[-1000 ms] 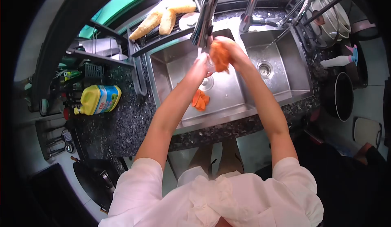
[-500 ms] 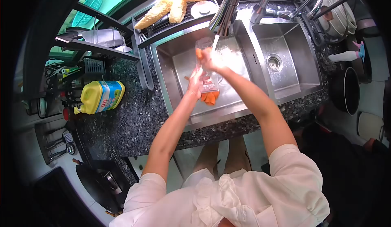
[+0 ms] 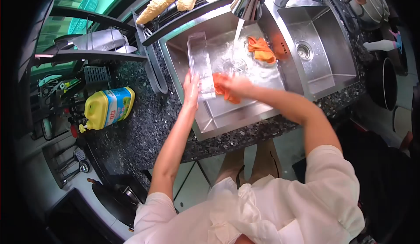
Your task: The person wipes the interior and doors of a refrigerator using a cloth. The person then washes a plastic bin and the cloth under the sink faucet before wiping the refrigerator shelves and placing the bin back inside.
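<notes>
A long clear plastic container is tilted at the left side of the larger sink basin, with my left hand gripping its near left edge. To its right my right hand, blurred by motion, is at an orange cloth; its fingers are smeared, so their hold cannot be made out. A second orange cloth lies crumpled farther back in the basin. Water runs from the chrome faucet into the basin between container and second cloth.
A smaller basin adjoins on the right. On the left counter stands a yellow detergent jug, below a dark dish rack. Luffa sponges lie behind the sink. A spray bottle and a dark pot are at the right.
One orange cloth now lies at the back right of the basin, out of my right hand. My right hand has moved down to the other cloth. The container has shifted left with my left hand.
</notes>
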{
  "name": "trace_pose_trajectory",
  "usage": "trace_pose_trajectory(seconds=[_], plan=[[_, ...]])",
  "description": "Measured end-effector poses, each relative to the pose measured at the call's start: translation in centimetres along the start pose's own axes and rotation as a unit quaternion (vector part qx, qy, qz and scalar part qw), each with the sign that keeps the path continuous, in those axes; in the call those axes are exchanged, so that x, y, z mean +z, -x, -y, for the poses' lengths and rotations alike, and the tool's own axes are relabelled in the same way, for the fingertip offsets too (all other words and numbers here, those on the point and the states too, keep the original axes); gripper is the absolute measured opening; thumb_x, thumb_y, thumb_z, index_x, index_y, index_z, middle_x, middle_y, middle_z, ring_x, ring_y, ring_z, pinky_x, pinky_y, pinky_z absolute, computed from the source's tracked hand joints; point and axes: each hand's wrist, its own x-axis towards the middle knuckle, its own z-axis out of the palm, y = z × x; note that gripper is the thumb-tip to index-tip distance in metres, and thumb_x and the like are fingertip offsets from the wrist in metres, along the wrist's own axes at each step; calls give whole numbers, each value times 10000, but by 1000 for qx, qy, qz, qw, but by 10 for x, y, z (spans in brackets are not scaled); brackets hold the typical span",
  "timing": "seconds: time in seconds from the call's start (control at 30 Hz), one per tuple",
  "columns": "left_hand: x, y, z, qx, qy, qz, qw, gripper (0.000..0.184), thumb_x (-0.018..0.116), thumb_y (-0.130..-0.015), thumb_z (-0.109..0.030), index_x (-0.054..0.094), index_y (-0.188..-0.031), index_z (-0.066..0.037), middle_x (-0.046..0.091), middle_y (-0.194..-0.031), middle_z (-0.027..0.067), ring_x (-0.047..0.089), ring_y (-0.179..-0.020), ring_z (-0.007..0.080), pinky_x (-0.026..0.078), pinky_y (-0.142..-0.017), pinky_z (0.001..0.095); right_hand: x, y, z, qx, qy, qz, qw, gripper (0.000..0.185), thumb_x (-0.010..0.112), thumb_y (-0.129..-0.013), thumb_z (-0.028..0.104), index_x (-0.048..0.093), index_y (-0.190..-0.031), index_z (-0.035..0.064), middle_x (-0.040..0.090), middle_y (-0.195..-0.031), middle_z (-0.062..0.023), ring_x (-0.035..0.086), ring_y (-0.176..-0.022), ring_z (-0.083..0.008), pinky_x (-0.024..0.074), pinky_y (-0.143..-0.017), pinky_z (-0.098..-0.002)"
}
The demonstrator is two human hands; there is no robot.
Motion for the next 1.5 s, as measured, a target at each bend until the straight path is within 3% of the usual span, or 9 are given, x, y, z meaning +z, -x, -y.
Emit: trace_pose_trajectory(seconds=[0.13,0.2,0.37,0.47,0.53,0.6,0.83,1.17,1.5], plan=[[6,2,7,17,10,-41,999,562,550,-960,-291,372,-1451,-85,567,-1182,11,560,-871,84,459,-679,224,78,-47,-38,-153,-138,-141,968,378,677,-746,183,563,-1106,165,544,-1032,-155,630,-860,-307,541,-636,-408],[14,-1,15,6,33,-39,999,565,549,-964,-295,368,-1453,-78,568,-1194,17,567,-876,86,458,-673,222,4,-48,-49,239,-466,-25,851,337,664,-754,168,570,-1078,146,553,-1085,-148,615,-909,-327,529,-699,-420],[33,-21,60,-64,47,-15,997,561,538,-966,-295,356,-1454,-86,537,-1296,69,598,-1005,171,483,-717,276,-16,-67,-82,237,146,-460,843,377,649,-738,155,558,-1101,108,559,-1068,-117,554,-900,-331,516,-663,-457],[40,-33,86,-78,86,42,992,583,533,-966,-329,322,-1464,-111,506,-1328,88,580,-1057,233,487,-776,358,15,-56,-143,-2,107,-353,930,337,637,-736,161,626,-1067,102,595,-1022,-127,592,-855,-343,519,-663,-474],[51,-34,94,-107,125,30,986,587,537,-963,-374,339,-1451,-114,516,-1303,107,580,-1039,233,494,-777,363,-34,-65,-120,394,-186,-259,862,198,613,-742,207,736,-881,141,701,-827,-131,679,-745,-297,536,-699,-421],[56,-40,97,-104,134,33,985,593,533,-955,-451,385,-1413,-104,533,-1248,131,581,-1016,228,509,-748,347,-56,-54,-88,300,-306,-341,837,168,569,-806,170,719,-841,102,713,-757,-85,694,-690,-183,533,-626,-311],[70,-39,105,-109,102,38,988,673,493,-932,-577,454,-1375,-72,587,-1210,144,601,-1002,194,518,-750,321,28,-90,-59,121,35,-475,871,179,614,-753,200,619,-905,106,640,-817,-148,597,-692,-365,484,-662,-455],[68,-43,113,-87,220,13,972,580,456,-964,-541,529,-1320,-88,624,-1191,82,593,-1084,189,472,-936,341,14,-20,6,120,-250,50,959,193,648,-771,285,708,-915,171,691,-904,-116,661,-863,-308,528,-750,-416],[87,-23,87,-86,71,40,993,532,475,-1001,-317,318,-1451,-80,628,-1025,140,654,-900,239,580,-646,368,-8,-130,-88,170,-69,-320,929,192,658,-760,207,645,-898,74,656,-913,-160,651,-815,-369,532,-706,-456]])
